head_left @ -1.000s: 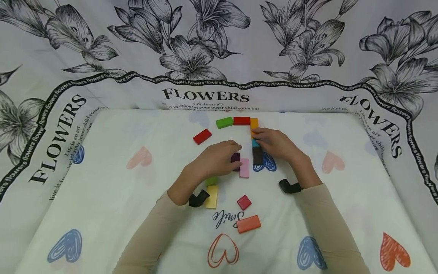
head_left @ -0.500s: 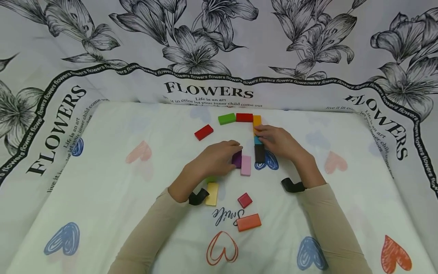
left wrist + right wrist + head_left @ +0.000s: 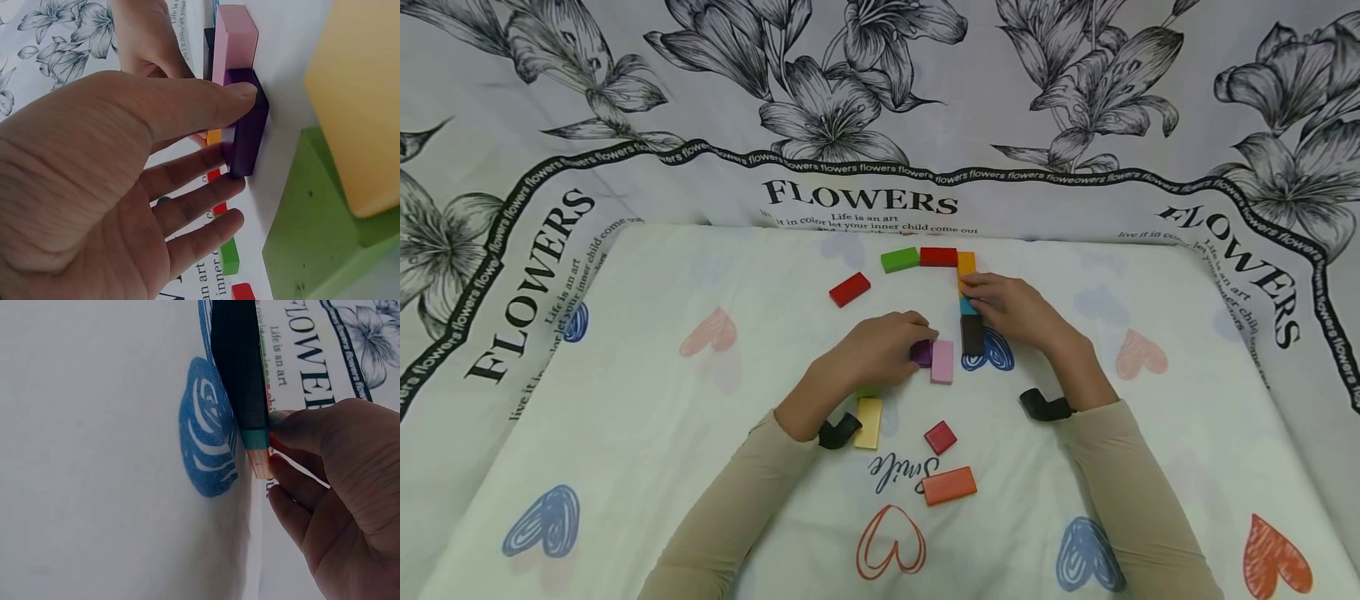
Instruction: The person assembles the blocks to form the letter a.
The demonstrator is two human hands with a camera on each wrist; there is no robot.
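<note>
My left hand (image 3: 883, 350) pinches a purple block (image 3: 249, 131), its thumb across the near end and fingertips on the far side. Right beside that block stands a pink block (image 3: 942, 362), apparently touching it. My right hand (image 3: 1018, 308) has its fingertips against a straight row: an orange block (image 3: 966, 262), a blue block (image 3: 970, 306) and a black block (image 3: 972, 335). In the right wrist view the thumb rests near the joint of the black and blue blocks; whether the fingers pinch a block is hidden.
Beyond the hands lie a red block (image 3: 938, 257), a bright green block (image 3: 900, 259) and a tilted red block (image 3: 850, 289). Below my left hand are a light green block (image 3: 325, 219) and a yellow block (image 3: 868, 423). Nearer are a small red block (image 3: 940, 437) and an orange-red block (image 3: 950, 486).
The left fingers have shifted slightly on the purple block, so less of its top shows beside the pink one. The right hand keeps its place at the row. The head view has tilted slightly.
</note>
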